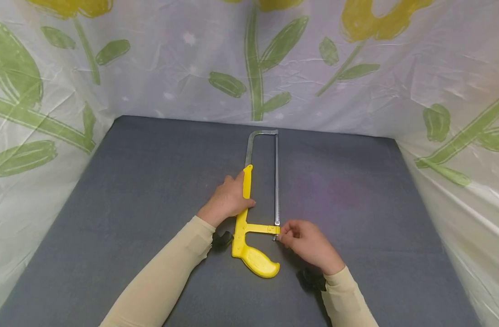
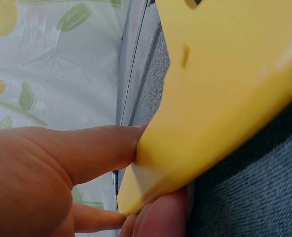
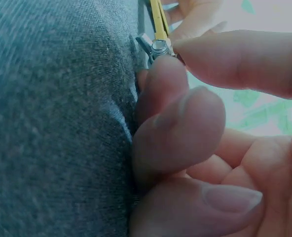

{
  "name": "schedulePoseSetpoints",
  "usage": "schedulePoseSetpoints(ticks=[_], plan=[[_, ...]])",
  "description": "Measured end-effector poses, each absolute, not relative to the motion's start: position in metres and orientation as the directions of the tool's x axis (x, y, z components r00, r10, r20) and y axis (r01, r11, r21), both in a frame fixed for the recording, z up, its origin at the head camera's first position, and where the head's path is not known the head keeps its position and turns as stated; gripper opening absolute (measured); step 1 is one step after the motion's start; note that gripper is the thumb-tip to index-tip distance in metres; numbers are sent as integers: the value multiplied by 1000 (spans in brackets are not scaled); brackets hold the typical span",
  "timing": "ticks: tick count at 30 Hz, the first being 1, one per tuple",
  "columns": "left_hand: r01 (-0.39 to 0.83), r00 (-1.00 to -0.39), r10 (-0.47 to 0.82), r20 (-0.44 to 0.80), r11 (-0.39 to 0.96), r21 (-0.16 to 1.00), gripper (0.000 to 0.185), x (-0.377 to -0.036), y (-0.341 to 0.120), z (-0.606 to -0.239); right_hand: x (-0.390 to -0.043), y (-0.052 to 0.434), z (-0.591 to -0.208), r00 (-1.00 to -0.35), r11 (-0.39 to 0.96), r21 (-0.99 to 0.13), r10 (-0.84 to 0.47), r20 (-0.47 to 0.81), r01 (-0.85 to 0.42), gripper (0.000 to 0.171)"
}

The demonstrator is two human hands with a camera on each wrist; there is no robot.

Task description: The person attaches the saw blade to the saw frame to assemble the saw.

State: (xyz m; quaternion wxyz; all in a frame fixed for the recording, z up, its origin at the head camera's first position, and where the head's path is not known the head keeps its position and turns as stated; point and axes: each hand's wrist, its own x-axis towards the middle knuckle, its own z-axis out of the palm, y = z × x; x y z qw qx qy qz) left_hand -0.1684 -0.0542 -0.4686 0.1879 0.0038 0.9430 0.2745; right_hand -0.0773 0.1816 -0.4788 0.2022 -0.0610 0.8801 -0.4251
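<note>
Right now the right hand (image 1: pixel 311 245) pinches a small metal fastener (image 3: pixel 158 47), probably a wing nut, between thumb and fingertips (image 3: pixel 185 118) at the near end of the blade; the right wrist view is too close to tell the part for sure. That grip is tight and narrow, fingers curled round the little metal piece. The left hand (image 1: pixel 227 200) grips the yellow frame bar (image 1: pixel 247 186), fingers wrapped over it and pressing it down onto the counter (image 1: pixel 131 204).

The hacksaw (image 1: pixel 255 213) lies flat near the middle of the counter, its yellow handle (image 1: pixel 255 261) toward the near edge and its metal bow (image 1: pixel 261 133) pointing at the far edge. The thin blade (image 1: pixel 276 181) runs along the right side of the frame, from the bow back to the fastener.

As a judgement, the risk sits at the blade: if its tension lets go suddenly it could spring free toward the right fingers, and a slip off the small fastener could drag skin along the teeth. A loosened part could also roll away over the grey cloth.
</note>
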Motion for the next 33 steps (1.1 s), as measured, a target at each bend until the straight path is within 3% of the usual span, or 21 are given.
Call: schedulePoseSetpoints(ticks=[6,25,33], plan=[[-82,-929,121,-350,854,514,105,-167,-54,-471,-75,182,-480,-907,578,-805,-257,-334,133,7],[-57,-937,138,-322,847,529,105,-165,-57,-468,-73,183,-476,-917,548,-836,-322,-235,21,3],[-51,-933,145,-329,852,522,105,-164,-56,-469,-77,189,-483,-896,538,-836,-312,-316,108,1]])
